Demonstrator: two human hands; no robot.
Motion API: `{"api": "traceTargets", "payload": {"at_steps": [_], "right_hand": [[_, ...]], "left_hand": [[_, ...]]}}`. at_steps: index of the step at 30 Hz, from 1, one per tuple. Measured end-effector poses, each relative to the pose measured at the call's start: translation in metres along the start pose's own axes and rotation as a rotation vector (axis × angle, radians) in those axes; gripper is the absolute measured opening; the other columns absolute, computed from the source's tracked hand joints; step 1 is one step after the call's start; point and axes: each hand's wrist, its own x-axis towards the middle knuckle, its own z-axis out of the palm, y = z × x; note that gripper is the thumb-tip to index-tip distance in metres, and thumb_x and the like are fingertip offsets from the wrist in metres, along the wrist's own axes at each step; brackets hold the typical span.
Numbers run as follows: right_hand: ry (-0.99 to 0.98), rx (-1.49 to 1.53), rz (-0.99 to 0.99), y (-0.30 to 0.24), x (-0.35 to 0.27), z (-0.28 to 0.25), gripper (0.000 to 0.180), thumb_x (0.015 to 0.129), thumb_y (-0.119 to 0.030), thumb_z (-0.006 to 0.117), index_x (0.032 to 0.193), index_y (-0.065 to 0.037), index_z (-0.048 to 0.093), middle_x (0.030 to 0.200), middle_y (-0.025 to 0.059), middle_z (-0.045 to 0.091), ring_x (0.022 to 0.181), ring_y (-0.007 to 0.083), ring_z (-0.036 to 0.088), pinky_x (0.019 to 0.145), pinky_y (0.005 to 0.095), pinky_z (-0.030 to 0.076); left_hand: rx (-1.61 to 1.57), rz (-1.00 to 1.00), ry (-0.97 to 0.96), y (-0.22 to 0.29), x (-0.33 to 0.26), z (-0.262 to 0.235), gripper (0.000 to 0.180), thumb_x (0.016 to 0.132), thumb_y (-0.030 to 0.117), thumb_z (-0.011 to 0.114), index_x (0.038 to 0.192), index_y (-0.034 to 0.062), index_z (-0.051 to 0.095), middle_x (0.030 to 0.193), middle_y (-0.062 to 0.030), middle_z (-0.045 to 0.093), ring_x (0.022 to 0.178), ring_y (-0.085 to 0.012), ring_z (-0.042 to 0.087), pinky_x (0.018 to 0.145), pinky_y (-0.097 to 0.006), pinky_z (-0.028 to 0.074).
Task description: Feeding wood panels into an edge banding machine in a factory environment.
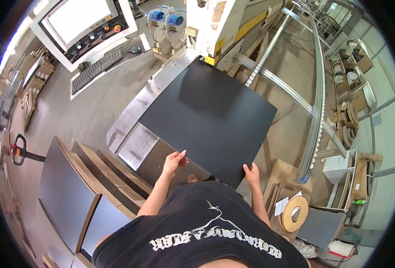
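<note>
Black and matte, a large square panel (pixel 208 120) lies flat on the metal tabletop (pixel 137 109) of a big cream-and-yellow machine (pixel 215 27), its far corner touching the machine's intake. The panel sits turned like a diamond, so its far-near diagonal runs from the machine toward the person, slightly from the left. The left hand (pixel 175 161) grasps the panel's near-left edge, fingers on top and thumb beneath; the right hand (pixel 252 172) clamps the near corner at the right. Both hands sit at the near end, with the whole sheet stretching away from them toward the machine. The right hand is nearer the body, the left reaching a little farther out along the edge.

Stacked dark boards (pixel 79 187) with wood-coloured edges stand near left, just beside the tabletop. A control screen (pixel 79 20) and keyboard (pixel 97 69) sit far left. Long metal rails (pixel 315 94) curve away on the right, and a roll of edge banding (pixel 294 213) rests near right beside a cardboard box. Nothing lies on the panel or between its far corner and the machine.
</note>
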Motion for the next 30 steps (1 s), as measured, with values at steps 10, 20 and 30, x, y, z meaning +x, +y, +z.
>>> {"api": "traceTargets", "payload": {"at_steps": [10,20,30], "right_hand": [[0.088,-0.127,0.086,0.007,0.005,0.004,0.041,0.086,-0.029,0.076,0.111,0.001,0.062,0.100,0.0148,0.068,0.088,0.0255,0.063,0.080,0.0372,0.050],[0.192,-0.271,0.105,-0.016,0.046,0.002,0.052,0.086,-0.038,0.074,0.116,0.002,0.060,0.113,0.0262,0.068,0.108,0.0433,0.064,0.091,0.0473,0.050],[0.245,-0.303,0.144,-0.022,0.134,-0.026,0.056,0.086,-0.044,0.073,0.116,0.002,0.060,0.111,0.0265,0.069,0.107,0.0433,0.065,0.092,0.0488,0.050]], "left_hand": [[0.181,0.031,-0.072,0.008,0.007,-0.009,0.035,0.099,0.035,0.067,0.088,0.0018,0.063,0.084,-0.0117,0.074,0.075,-0.0154,0.069,0.074,-0.029,0.057],[0.278,0.064,-0.055,0.025,0.037,0.013,0.044,0.102,0.043,0.059,0.086,0.0018,0.064,0.078,-0.0088,0.072,0.067,-0.0121,0.064,0.065,-0.026,0.051],[0.289,0.034,-0.104,0.067,0.110,0.067,0.048,0.102,0.046,0.056,0.086,0.0010,0.065,0.072,-0.0077,0.069,0.061,-0.0106,0.060,0.059,-0.026,0.047]]}}
